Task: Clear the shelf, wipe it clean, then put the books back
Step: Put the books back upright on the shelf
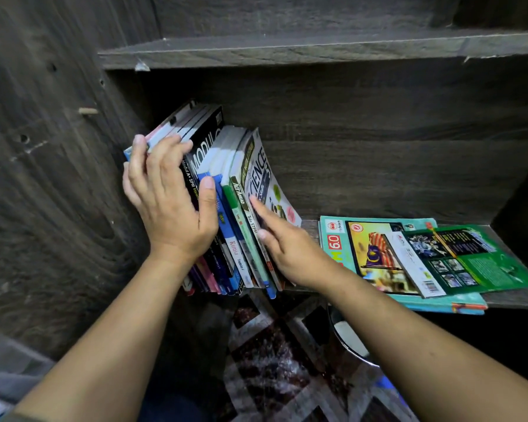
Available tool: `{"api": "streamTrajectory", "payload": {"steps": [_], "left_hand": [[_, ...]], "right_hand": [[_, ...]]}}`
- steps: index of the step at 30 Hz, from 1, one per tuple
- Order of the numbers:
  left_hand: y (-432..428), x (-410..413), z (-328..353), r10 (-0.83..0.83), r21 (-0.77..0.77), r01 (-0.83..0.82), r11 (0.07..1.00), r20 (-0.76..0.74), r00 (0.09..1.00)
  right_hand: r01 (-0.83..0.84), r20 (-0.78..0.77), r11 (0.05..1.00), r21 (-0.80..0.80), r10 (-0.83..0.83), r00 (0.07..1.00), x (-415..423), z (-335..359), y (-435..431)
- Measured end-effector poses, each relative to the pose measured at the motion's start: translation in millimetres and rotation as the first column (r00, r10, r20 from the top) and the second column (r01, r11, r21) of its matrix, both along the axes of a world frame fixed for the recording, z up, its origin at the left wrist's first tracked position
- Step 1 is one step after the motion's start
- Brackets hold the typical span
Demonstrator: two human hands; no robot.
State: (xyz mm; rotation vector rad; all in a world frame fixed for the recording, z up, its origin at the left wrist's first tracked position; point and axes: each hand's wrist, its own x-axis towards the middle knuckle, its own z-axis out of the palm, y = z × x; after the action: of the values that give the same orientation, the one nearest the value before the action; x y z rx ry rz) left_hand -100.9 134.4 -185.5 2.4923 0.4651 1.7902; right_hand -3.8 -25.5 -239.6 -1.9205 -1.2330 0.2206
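1. Row of books (226,214): soft-cover volumes with glossy spines in black, blue, green and white. They stand at the left end of the shelf (518,300) and lean left towards the side panel (43,147). The outermost, a science book (264,175), has a cover that bows outward.

2. My left hand (168,208) lies over the spines. Its fingers (171,147) are close together and reach the top edges, and the thumb rests extended on a blue spine.

3. My right hand (290,248) presses against the science book's cover, fingers (262,211) straight and pressed together.

4. Flat stack (409,257): thin, glossy teal and green books lie skewed on the same board, well apart from the row. Their near corners overhang the front edge.

5. Shelf, side panel and upper board (287,47): dark grey wood-grain laminate, matt, with chipped edges and open peg holes.

6. Floor (272,360): glossy, with a dark red and pale geometric pattern. A round container (348,339) sits below the shelf, partly hidden.
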Motion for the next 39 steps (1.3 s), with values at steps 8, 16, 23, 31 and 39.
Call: {"api": "streamTrajectory", "payload": {"steps": [8, 16, 23, 31, 39], "left_hand": [[2, -1, -1, 0.02, 0.034, -0.019, 0.999, -0.043, 0.999], [-1, 1, -1, 0.023, 0.01, -0.023, 1.0, -0.018, 1.0], [-4, 6, -1, 0.04, -0.009, -0.04, 0.999, -0.002, 0.999], [-3, 4, -1, 0.025, 0.002, -0.025, 1.0, 0.023, 0.999], [-4, 5, 4, 0.027, -0.032, -0.024, 0.999, 0.092, 0.995]], "right_hand": [[0.205, 0.333, 0.694, -0.69, 0.053, 0.941, 15, -19, -57], [0.289, 0.35, 0.546, -0.786, 0.007, 0.937, 38, -54, -118], [0.366, 0.421, 0.595, -0.716, -0.05, 0.905, 34, -47, -117], [0.558, 0.556, 0.764, -0.324, -0.323, 0.766, 44, -22, -116], [0.504, 0.171, 0.794, 0.341, -0.579, 0.797, 21, 17, -52]]}}
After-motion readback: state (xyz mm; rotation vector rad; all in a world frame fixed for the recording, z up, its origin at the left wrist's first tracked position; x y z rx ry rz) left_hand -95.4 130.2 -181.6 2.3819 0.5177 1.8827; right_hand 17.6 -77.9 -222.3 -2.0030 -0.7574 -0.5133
